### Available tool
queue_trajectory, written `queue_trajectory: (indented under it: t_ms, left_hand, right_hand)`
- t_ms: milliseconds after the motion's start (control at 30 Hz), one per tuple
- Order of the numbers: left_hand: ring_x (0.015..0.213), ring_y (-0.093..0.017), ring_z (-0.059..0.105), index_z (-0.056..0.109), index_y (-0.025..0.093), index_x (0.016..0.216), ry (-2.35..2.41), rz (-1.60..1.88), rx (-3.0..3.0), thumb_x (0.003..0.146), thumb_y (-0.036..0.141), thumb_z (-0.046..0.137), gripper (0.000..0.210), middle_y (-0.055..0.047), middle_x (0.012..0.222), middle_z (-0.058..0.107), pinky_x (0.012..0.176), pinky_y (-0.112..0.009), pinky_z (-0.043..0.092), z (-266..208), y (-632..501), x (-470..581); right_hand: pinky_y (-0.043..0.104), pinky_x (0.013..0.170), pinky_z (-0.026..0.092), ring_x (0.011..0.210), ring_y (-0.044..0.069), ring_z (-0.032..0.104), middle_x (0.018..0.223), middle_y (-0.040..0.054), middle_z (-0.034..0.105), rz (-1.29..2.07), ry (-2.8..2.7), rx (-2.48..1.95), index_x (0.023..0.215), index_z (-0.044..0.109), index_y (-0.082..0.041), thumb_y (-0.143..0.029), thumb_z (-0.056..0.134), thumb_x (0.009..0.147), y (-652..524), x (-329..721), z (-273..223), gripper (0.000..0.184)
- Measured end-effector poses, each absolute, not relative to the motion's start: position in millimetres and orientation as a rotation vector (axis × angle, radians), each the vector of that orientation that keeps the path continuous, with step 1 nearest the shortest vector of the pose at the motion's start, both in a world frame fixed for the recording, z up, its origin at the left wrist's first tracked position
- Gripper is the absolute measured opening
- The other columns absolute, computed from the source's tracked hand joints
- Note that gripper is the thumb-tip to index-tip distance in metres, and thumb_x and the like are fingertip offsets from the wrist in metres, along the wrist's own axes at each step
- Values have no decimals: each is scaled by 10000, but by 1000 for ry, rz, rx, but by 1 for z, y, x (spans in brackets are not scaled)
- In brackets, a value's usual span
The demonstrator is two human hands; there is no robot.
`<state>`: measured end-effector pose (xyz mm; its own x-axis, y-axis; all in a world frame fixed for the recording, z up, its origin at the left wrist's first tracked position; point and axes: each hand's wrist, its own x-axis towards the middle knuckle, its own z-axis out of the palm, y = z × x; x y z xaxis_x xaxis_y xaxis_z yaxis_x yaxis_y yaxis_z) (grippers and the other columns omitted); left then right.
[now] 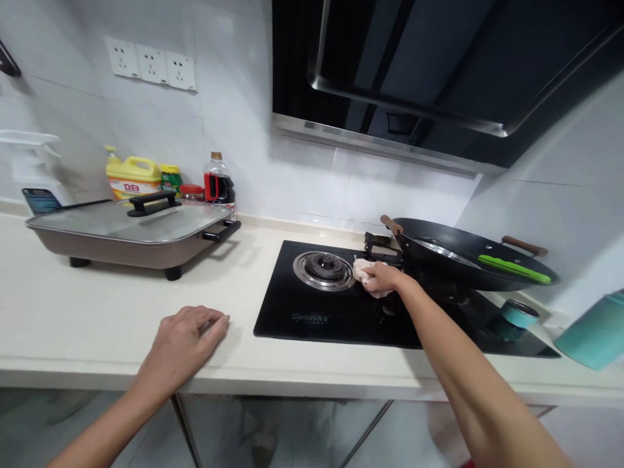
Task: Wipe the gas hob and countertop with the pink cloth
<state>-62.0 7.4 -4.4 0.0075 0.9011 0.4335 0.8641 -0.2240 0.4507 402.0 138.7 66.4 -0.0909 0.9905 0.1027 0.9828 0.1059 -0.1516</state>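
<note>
My right hand [383, 277] is closed on a crumpled off-white cloth [362, 268], which is pressed to the black glass gas hob [312, 331]. Just left of the cloth is the round burner [324, 268] with its metal ring, and no pot support sits over it. My left hand [188, 335] rests on the pale countertop [117, 312], left of the hob, with its fingers loosely bent, the thumb apart and nothing held. Behind my right hand, a black pot support [383, 249] stands at the back of the hob, partly hidden by the cloth.
A large black wok [453, 260] with a green-handled utensil [514, 268] covers the hob's right side. Near it are a teal tin [519, 314] and a teal container [592, 331]. An electric pan with a glass lid [112, 224] stands left, bottles behind it. The range hood [390, 71] hangs overhead.
</note>
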Motion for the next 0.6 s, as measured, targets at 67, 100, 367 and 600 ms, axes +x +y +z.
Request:
queue_trajectory:
  t_ms: [67,100,367,600]
  left_hand:
    - [1063,-308,674,765,275,847,1926,999,2201,897,570,473,418,-50,1003,808,947,-427,467,-4,7,-62]
    - [1064,-309,674,764,276,851,1928,997,2214,898,570,468,420,-50,1005,808,945,-428,462,-4,7,-62]
    - [1049,-302,680,752,262,832,1926,990,2279,895,541,459,409,-55,1002,805,928,-408,458,0,5,-59]
    - [991,-301,688,756,252,825,1950,1007,2249,885,557,465,426,-67,962,796,887,-409,478,1,3,-59]
  right_hand:
    - [379,946,484,1083,291,661,1231,80,695,69,-2288,-1990,1214,763,-325,-533,806,704,126,376,66,552]
    - [404,981,471,1135,310,641,1289,81,667,60,-2317,-1982,1261,741,-350,-611,781,724,117,363,64,597]
    - [431,1028,439,1159,276,519,1263,50,570,194,-2658,-1461,1404,624,-467,-678,640,878,30,304,54,567]
    - [302,1006,482,1080,187,608,1161,-3,662,512,-2581,-1353,1125,795,-332,-84,766,657,74,332,68,531]
